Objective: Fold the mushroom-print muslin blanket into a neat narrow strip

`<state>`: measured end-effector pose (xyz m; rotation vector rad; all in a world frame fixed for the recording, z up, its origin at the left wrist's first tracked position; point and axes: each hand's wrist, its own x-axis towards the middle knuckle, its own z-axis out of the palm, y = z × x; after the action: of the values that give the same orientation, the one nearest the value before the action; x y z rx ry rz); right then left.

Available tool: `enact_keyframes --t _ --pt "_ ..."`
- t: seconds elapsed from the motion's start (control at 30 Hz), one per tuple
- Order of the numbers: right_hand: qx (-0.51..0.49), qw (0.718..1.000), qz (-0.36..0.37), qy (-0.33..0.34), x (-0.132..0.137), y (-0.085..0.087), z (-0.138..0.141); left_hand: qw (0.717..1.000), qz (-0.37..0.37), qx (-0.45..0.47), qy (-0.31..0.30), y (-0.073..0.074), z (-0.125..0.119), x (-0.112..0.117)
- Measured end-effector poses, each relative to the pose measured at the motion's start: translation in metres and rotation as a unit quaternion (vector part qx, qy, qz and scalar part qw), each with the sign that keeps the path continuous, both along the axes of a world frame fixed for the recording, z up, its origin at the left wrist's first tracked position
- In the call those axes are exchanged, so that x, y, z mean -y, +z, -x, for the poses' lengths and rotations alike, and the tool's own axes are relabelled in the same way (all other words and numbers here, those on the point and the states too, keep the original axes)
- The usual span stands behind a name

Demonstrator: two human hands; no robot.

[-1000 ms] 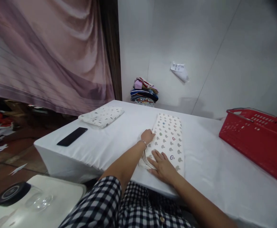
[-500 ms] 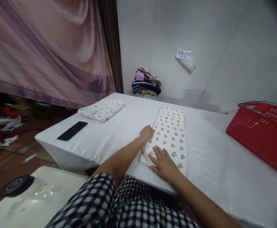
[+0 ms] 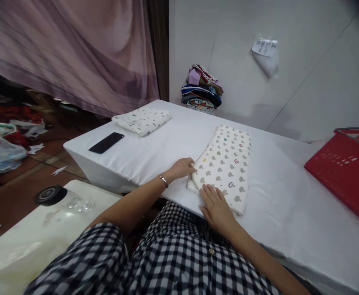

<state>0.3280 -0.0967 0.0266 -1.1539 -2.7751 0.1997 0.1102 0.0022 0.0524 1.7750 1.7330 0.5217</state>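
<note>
A folded white cloth (image 3: 225, 164), printed with grey and a few coloured mushroom-like shapes, lies flat on the white-covered table (image 3: 277, 196). At its left edge is my left hand (image 3: 181, 167), fingers loosely bent and slightly apart, their tips touching the layered side. My right hand (image 3: 218, 211) rests on the near left corner, fingers stretched out flat with the thumb apart. Farther left lies a second folded white cloth (image 3: 142, 121) with small dark prints, and nearer to me a black phone-like slab (image 3: 107, 143).
A red plastic basket (image 3: 345, 172) stands at the table's right. Behind the far edge is a stack of folded fabrics (image 3: 202, 90). A clear jar with a black lid (image 3: 50, 195) lies on a pale stool (image 3: 22, 229) at lower left. A pink curtain (image 3: 99, 53) hangs behind.
My left hand has loosened and shifted slightly left along the cloth's edge. My right hand has slid toward the near edge. The camera view has tilted down and turned left.
</note>
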Motion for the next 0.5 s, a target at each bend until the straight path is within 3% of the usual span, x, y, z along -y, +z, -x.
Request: enact_keyframes --t 0.13,0.33,0.5 --pt "-0.025 1.0 0.01 -0.015 -0.001 0.011 -0.022 0.994 -0.098 0.029 -0.037 0.005 0.005 0.025" --pt "0.01 0.997 -0.014 -0.072 0.002 0.006 -0.058 0.954 -0.151 -0.012 -0.258 -0.013 0.01 0.06" --pt "-0.01 0.999 -0.012 -0.048 0.01 -0.004 -0.08 0.93 -0.201 -0.055 -0.302 -0.027 0.02 0.062"
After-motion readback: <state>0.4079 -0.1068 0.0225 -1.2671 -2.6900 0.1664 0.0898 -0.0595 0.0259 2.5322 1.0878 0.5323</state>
